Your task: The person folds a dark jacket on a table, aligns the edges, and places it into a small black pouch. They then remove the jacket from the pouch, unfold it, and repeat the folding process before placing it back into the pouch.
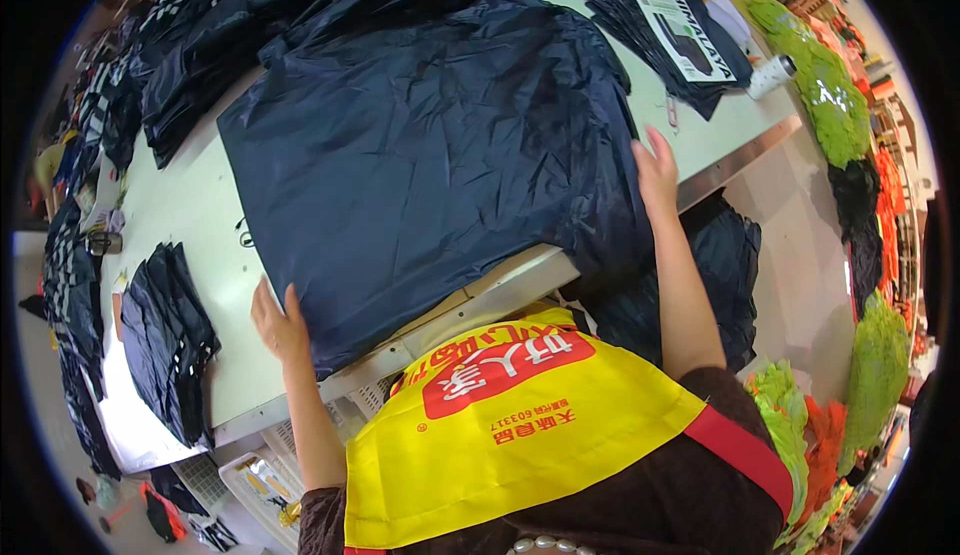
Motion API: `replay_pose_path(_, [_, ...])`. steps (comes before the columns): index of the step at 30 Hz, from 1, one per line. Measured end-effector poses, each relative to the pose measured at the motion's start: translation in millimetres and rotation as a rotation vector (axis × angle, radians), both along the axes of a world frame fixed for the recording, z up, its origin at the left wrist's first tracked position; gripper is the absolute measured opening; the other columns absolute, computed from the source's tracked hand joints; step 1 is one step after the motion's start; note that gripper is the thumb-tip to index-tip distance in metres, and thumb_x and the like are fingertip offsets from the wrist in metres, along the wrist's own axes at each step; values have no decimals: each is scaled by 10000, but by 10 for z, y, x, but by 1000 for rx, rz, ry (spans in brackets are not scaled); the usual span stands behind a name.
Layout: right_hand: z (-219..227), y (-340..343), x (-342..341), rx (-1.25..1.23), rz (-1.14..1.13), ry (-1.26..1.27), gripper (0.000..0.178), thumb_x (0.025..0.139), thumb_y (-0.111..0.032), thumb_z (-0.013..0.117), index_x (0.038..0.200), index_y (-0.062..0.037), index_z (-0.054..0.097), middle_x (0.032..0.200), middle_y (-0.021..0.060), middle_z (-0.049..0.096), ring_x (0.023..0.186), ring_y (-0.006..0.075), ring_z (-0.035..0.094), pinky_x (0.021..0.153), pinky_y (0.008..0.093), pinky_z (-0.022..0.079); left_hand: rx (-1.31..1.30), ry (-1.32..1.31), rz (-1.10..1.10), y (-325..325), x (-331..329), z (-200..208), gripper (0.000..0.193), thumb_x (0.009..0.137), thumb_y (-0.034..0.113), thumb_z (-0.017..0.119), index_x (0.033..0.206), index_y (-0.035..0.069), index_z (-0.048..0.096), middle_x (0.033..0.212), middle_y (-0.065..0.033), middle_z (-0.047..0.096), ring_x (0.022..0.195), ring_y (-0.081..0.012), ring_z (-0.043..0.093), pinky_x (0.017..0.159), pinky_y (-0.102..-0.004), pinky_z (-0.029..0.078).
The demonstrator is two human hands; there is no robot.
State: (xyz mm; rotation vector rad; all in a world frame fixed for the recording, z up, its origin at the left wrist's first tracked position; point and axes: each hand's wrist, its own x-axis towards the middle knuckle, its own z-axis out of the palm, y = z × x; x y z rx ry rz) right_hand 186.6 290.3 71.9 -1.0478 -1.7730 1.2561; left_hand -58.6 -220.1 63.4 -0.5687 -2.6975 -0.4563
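A large piece of dark navy fabric (430, 165), thin and creased, lies spread over the white table (190, 215) in front of me. Its near right part hangs over the table's front edge. My left hand (283, 327) is at the near left corner of the cloth, fingers stretched out and thumb apart along its edge. On the opposite side, my right hand (656, 173) rests against the right edge of the fabric with its fingers spread. Neither hand grips anything that I can see.
More dark fabric (200, 75) is heaped at the far left. A folded dark pile (165, 340) sits at the left. A dark bundle with a white printed card (685, 35) and a white roll (770, 77) lie far right. Lime-green cloth heaps (825, 90) stand beyond the table.
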Motion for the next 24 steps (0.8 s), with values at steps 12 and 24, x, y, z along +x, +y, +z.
replay_pose_path(12, [-1718,-1364,982,-1432,-513,1025,491,938,-375,393,1299,-43,428,1334,147,457,1235,312,428,1025,506,341,-245,-338,-1097,1373,743,63,730,817,489,578,1368,60,366,1426,-186,326,1347,-313,271,1063,-529,201])
replay_pose_path(24, [227,-1813,326,483,-60,386,288,800,-46,667,1038,-12,509,979,117,573,880,212,570,754,305,474,-234,-451,-1364,2726,1371,-453,702,808,548,526,1379,163,385,1395,-148,397,1357,-326,246,1078,-587,110])
